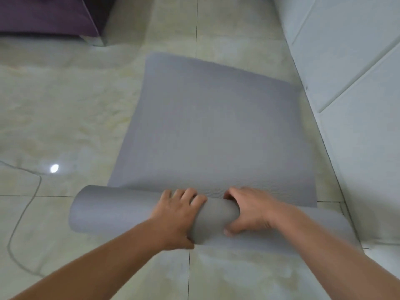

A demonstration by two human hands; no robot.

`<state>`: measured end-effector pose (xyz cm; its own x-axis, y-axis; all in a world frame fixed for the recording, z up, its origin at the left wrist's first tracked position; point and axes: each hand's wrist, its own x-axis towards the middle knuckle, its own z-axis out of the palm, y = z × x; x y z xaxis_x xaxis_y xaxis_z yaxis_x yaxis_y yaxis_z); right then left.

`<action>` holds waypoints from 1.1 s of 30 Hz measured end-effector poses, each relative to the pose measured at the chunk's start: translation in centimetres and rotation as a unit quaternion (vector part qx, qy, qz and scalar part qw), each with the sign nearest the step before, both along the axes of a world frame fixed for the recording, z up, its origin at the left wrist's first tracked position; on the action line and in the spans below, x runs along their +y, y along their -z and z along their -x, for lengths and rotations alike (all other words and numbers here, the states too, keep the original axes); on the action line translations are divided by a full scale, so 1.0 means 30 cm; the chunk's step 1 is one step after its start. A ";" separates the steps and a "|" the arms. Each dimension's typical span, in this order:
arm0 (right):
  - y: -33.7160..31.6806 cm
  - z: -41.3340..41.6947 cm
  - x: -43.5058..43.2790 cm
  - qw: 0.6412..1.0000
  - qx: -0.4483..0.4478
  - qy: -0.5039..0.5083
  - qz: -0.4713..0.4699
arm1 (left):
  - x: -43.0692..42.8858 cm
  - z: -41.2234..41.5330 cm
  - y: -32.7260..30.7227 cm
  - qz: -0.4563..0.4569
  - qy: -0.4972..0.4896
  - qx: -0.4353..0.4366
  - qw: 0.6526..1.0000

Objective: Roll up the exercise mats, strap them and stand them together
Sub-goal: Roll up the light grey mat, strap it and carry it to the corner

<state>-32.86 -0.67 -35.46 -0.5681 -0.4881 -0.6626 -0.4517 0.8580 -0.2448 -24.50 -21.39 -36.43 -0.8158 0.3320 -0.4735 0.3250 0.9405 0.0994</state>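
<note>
Left hand [176, 215] and right hand [246, 211] grip one grey mat [212, 126], half rolled on floor [54, 105]; no readable writing.

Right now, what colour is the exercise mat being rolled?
Plain grey, rolled part and flat part alike; the exercise mat shows best in the head view.

Head view looks down, close over mat [216, 126].

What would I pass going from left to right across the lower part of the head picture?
A thin cable → left hand → right hand → white cabinet. Both hands grip the rolled part of the grey exercise mat.
</note>
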 end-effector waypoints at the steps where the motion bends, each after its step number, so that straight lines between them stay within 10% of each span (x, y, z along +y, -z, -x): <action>1: 0.004 -0.024 0.005 0.999 0.044 -0.020 0.009 | -0.003 0.031 -0.001 -0.016 -0.010 -0.012 1.000; 9: 0.107 -0.262 0.048 0.953 0.279 0.049 0.106 | -0.003 0.081 -0.035 -0.124 -0.143 -0.188 0.964; 15: 0.129 0.058 -0.073 0.971 0.220 0.095 0.000 | 0.040 0.010 -0.010 -0.135 -0.131 0.230 0.955; 21: 0.085 0.178 -0.107 0.931 0.336 0.113 0.081 | 0.044 0.129 0.066 -0.053 -0.169 0.120 0.977; 26: 0.102 0.091 0.036 0.947 0.301 -0.078 0.078 | -0.041 0.435 0.027 -0.066 -0.175 -0.030 0.982; 33: 0.009 0.318 -0.061 0.969 0.236 -0.057 0.050 | -0.062 0.359 -0.033 -0.047 -0.065 0.140 0.987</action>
<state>-42.40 -2.51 -35.72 -0.7346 -0.6143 -0.2881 -0.6244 0.7782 -0.0674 -35.29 -23.24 -35.45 -0.9488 0.2483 -0.1951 0.2301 0.9668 0.1113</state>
